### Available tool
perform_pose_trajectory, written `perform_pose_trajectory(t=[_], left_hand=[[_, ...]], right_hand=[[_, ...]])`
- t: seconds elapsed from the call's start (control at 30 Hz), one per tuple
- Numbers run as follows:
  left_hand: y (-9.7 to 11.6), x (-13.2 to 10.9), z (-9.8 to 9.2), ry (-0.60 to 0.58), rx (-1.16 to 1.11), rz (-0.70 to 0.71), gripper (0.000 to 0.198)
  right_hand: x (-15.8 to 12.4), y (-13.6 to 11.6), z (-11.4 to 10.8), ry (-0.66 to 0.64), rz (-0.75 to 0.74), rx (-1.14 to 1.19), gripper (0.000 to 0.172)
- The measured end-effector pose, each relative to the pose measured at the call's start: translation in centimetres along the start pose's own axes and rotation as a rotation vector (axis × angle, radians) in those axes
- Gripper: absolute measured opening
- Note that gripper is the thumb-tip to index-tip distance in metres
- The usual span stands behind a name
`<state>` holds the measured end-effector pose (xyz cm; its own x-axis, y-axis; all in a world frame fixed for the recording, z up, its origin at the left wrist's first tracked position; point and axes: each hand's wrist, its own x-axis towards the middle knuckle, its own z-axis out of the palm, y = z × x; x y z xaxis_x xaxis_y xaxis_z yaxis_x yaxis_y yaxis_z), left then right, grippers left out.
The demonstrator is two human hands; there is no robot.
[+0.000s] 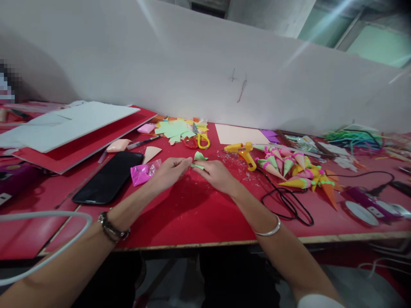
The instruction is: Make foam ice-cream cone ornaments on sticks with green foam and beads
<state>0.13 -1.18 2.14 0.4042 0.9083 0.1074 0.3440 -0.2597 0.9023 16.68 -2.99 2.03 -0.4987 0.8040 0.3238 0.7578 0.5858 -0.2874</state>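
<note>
My left hand (168, 171) and my right hand (213, 173) meet over the red table (192, 214), and both pinch a small light green paper piece (199, 159) between the fingertips. The paper looks partly rolled or folded. A pink packet (143, 173) lies just left of my left hand. To the right of my right hand a yellow glue gun (242, 152) rests on the table.
A black phone (109, 177) lies at the left by a white board (64, 124) on red card. Green paper cut-outs (175, 129) and yellow-handled scissors (201, 140) lie behind. Several coloured paper cones (298, 171) and a black cable (285, 203) sit at the right.
</note>
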Motion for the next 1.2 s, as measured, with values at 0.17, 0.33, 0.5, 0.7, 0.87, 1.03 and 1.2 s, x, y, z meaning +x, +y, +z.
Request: perform_pose_trajectory(t=[0.17,0.33,0.5,0.7,0.87,1.03,1.2], left_hand=[[-0.6,0.3,0.1,-0.053,-0.101,-0.169,0.043],[-0.1,0.1,-0.6,0.038,0.19,0.057,0.042],[0.3,0.3,-2.3,-0.143,0.439,0.392,0.028],[0.2,0.0,-2.5,-0.166,0.385,0.293,0.037],[0.4,-0.2,-1.4,-0.108,0.207,0.022,0.04],[0.2,-0.1,-1.0,-0.115,0.07,-0.165,0.046],[0.3,-0.3,-1.4,-0.028,0.391,0.14,0.042]], right_hand=[[-0.2,-0.7,0.5,-0.049,-0.059,-0.413,0.033],[-0.1,-0.9,0.2,-0.036,0.069,-0.276,0.03],[-0.2,-0.9,-0.5,-0.084,-0.003,0.313,0.033],[-0.1,-1.0,-0.2,-0.071,-0.017,0.332,0.032],[0.1,-0.9,0.8,-0.022,0.074,-0.232,0.036],[0.0,-1.0,1.2,-0.027,0.005,-0.423,0.04],[0.0,-1.0,0.6,-0.078,0.089,-0.177,0.031]])
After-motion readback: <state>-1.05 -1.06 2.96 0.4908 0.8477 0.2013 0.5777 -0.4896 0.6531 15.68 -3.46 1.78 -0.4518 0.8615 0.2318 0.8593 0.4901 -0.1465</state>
